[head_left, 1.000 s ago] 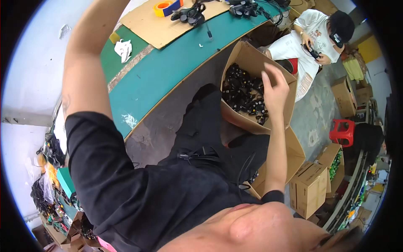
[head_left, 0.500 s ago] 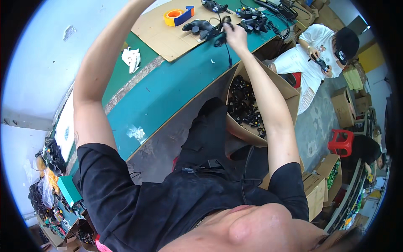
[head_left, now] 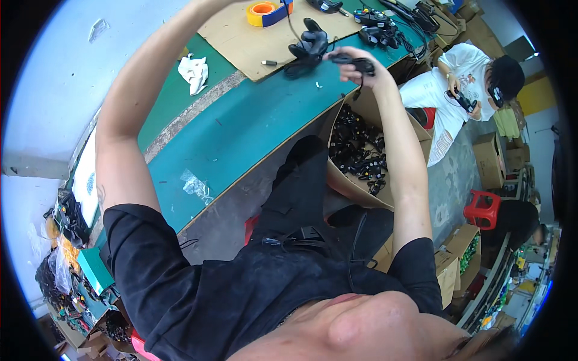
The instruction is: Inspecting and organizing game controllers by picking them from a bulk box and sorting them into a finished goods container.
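My right hand (head_left: 374, 73) is closed round a bundled black cable (head_left: 355, 62), above the front edge of the green workbench (head_left: 241, 132). Just left of it is a black game controller (head_left: 312, 43), slightly blurred, at the edge of a flat cardboard sheet (head_left: 226, 36). I cannot tell whether the controller rests there or hangs. A thin cord rises from near it toward the top edge, and a cable plug (head_left: 269, 62) lies to its left. My left forearm reaches out past the top edge, so that hand is hidden.
An open carton (head_left: 337, 171) full of black controllers stands below my right forearm. More controllers (head_left: 376, 27) and cables lie at the far right of the bench, with orange tape (head_left: 263, 12) on the cardboard. A seated co-worker (head_left: 466, 90) handles a black controller near a red stool (head_left: 481, 209).
My right hand has moved right and toward me with the bundled cable, away from the controller. The controller has turned and shifted. My left forearm has shifted slightly.
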The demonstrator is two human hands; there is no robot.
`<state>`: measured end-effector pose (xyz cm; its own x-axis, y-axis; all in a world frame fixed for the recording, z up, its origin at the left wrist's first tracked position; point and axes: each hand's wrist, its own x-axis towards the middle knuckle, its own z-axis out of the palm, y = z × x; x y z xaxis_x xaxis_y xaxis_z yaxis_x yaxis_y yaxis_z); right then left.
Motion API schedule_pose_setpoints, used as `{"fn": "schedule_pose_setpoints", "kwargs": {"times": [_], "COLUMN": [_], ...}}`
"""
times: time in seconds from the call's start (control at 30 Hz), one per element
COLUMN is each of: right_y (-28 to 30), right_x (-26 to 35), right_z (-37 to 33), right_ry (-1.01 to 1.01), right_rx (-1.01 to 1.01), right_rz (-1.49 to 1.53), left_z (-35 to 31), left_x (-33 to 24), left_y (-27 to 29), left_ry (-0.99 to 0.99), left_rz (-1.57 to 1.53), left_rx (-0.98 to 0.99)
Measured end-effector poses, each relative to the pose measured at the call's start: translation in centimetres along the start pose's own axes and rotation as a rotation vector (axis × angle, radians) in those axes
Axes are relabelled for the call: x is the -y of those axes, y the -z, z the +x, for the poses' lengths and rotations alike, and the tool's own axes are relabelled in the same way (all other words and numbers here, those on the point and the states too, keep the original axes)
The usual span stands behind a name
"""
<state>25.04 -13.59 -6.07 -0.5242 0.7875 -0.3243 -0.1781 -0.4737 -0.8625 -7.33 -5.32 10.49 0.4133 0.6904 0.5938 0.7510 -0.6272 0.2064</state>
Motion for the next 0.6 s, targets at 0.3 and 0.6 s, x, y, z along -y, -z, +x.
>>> {"fn": "schedule_pose_setpoints", "kwargs": {"times": [0.3,0.6], "right_y": [1.4,-13.2], "right_x": [0.0,-1.8], "right_z": [2.4,-9.9], "right_ry": [0.242,1.011], "right_rx": [-0.883,-0.333], "right_rz": [-0.222,0.105], "left_z": [-3.5,-9.7], "left_x": [-3.1,-16.5], "left_y": [1.9,1.9], "left_ry": [0.2,-0.261], "left_rz": [-0.73,-0.521], "left_rx": [0.34,-0.019]}}
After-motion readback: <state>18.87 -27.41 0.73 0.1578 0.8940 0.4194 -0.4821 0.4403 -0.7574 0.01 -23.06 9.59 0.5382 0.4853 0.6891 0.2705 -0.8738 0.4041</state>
